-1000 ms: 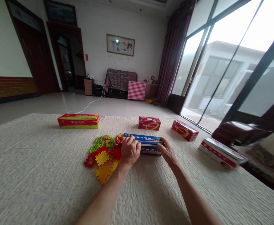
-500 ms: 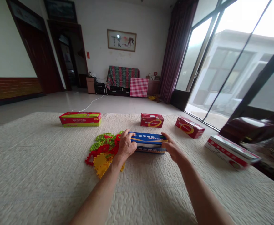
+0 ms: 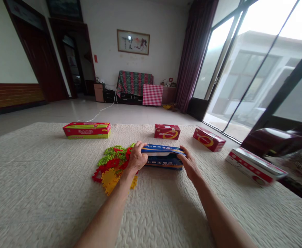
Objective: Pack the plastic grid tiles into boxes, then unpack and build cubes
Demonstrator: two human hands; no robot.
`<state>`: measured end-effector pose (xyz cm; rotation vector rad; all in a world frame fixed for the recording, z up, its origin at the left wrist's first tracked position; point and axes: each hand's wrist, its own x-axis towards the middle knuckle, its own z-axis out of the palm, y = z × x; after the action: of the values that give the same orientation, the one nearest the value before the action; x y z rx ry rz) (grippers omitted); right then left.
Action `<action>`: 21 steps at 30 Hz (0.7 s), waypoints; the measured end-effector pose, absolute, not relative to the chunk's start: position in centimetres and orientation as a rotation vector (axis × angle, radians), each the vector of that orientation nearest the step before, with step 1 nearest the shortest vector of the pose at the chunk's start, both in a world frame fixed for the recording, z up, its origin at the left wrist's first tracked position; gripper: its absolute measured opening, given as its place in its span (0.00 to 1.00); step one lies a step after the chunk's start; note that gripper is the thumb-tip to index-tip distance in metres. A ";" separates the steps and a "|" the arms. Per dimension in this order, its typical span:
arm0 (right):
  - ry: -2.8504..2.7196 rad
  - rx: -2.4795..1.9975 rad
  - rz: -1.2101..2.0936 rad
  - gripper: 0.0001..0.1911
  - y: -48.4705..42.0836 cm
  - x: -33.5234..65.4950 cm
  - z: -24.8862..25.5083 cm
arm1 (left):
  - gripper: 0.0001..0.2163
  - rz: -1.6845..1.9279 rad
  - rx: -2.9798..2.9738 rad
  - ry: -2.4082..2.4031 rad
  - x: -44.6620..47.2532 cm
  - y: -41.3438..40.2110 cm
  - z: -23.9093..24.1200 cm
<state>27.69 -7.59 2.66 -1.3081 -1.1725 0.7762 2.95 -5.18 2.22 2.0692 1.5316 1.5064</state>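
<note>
A long blue battery box (image 3: 163, 164) with white lettering sits on the quilted cover. Its blue lid flap (image 3: 157, 148) bows upward along the front edge, leaving a narrow gap. My left hand (image 3: 138, 158) grips the box's left end, thumb at the front and fingers over the top. At the right end, my right hand (image 3: 190, 166) has its thumb at the flap's front edge and its fingers on top. Right beside my left hand lies a pile of notched plastic pieces: green ones (image 3: 112, 155), red ones (image 3: 99, 174) and yellow ones (image 3: 109, 179), partly covered by my forearm.
Towards the far edge of the quilted cover (image 3: 50, 179) stand a red and yellow-green box (image 3: 87, 131) and a dark red box (image 3: 167, 132). Further right are a second dark red box (image 3: 209, 140) and a white and red box (image 3: 254, 167). Glass doors (image 3: 244, 79) stand beyond.
The lid flap's front edge has bent and lowered towards the box, and more of the box's front shows. My right thumb has shifted up to the flap's edge.
</note>
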 end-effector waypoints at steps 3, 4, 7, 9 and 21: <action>-1.180 -1.298 0.744 0.33 -7.7 27.8 2.3 | 0.25 1.480 2.105 1.525 3.1 -5.1 2.3; -1.182 -1.288 0.747 0.32 -7.8 27.8 2.3 | 0.25 1.471 2.117 1.525 3.1 -5.1 2.4; -1.191 -1.267 0.765 0.29 -8.0 27.7 2.6 | 0.26 1.466 2.145 1.516 3.2 -5.1 2.5; -1.189 -1.265 0.752 0.26 -7.9 27.6 2.9 | 0.28 1.479 2.155 1.500 3.2 -5.1 2.5; -1.271 -1.142 0.861 0.23 -6.3 29.1 2.4 | 0.26 1.528 2.080 1.582 3.1 -4.9 2.8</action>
<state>29.11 -6.30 2.41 -1.1422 -1.2707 0.8607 3.07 -4.92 2.85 2.0795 1.5820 1.5280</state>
